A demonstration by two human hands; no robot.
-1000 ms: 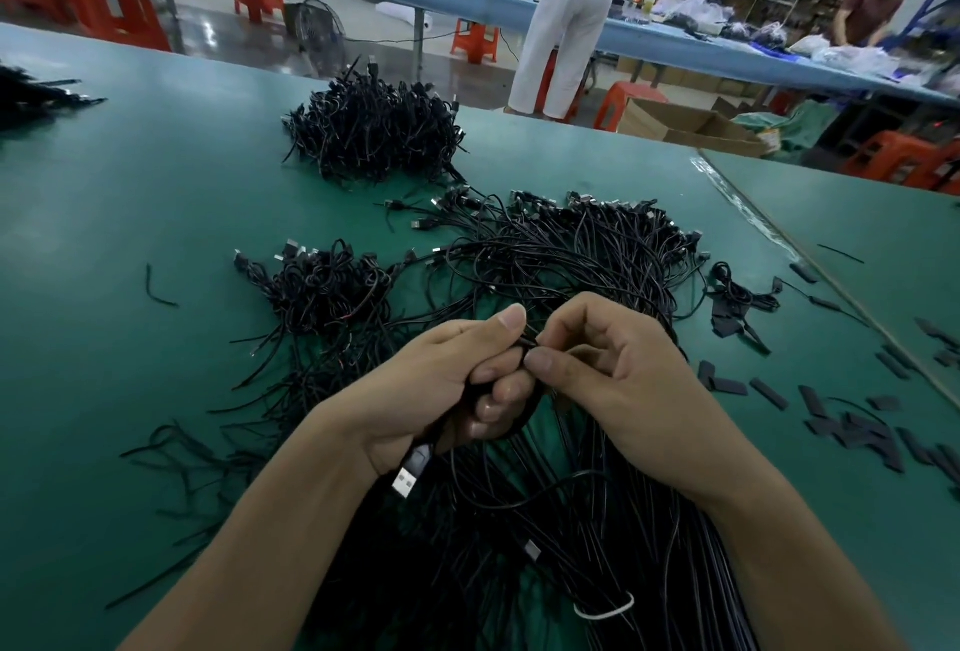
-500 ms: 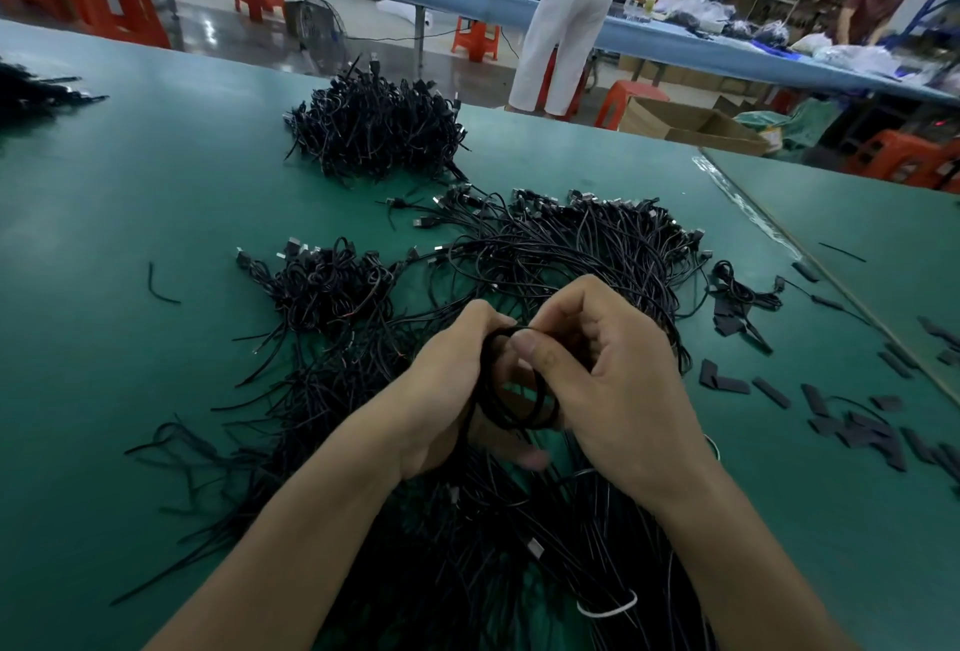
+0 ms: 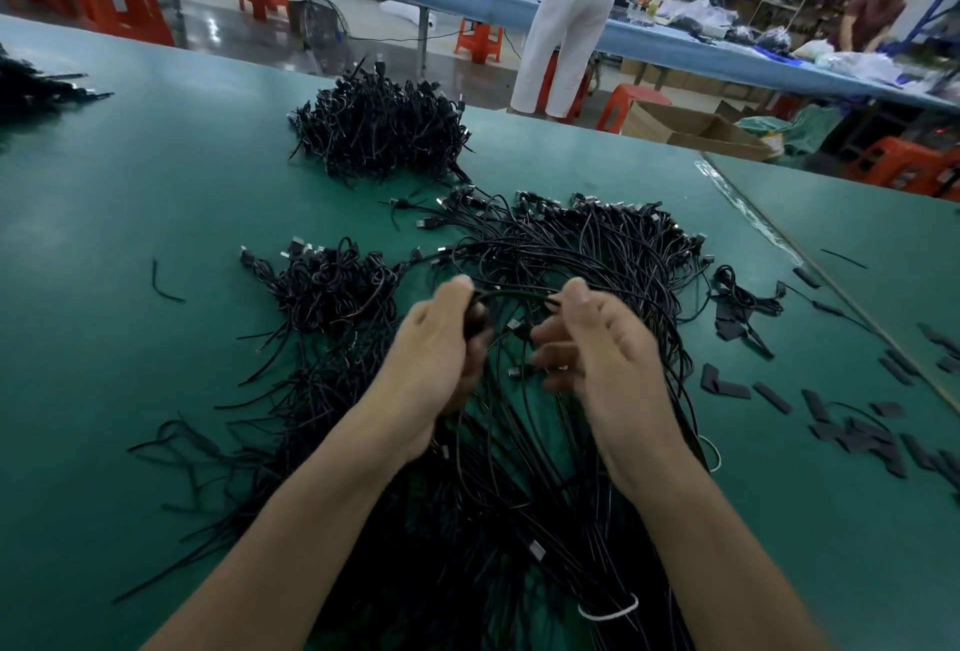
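Note:
Both hands work over a big loose bundle of black USB cables (image 3: pixel 582 255) spread on the green table (image 3: pixel 130 214). My left hand (image 3: pixel 436 354) grips a coiled black cable (image 3: pixel 511 293) in its curled fingers. My right hand (image 3: pixel 602 354) pinches the other side of that cable between thumb and fingers, so a stretch of it arcs between the two hands. A metal plug (image 3: pixel 514 324) shows between the hands. A white tie (image 3: pixel 608 611) binds the bundle near the bottom edge.
A pile of coiled cables (image 3: pixel 379 128) lies at the back, a smaller one (image 3: pixel 327 287) to the left. Black strips (image 3: pixel 857 422) are scattered on the right, near a seam between tables (image 3: pixel 810 266). A standing person (image 3: pixel 571 16) and another person (image 3: pixel 878 11) are at the far blue bench.
My hands have moved apart, drawing the coiled cable out between them. Earlier they were pressed together around a small loop.

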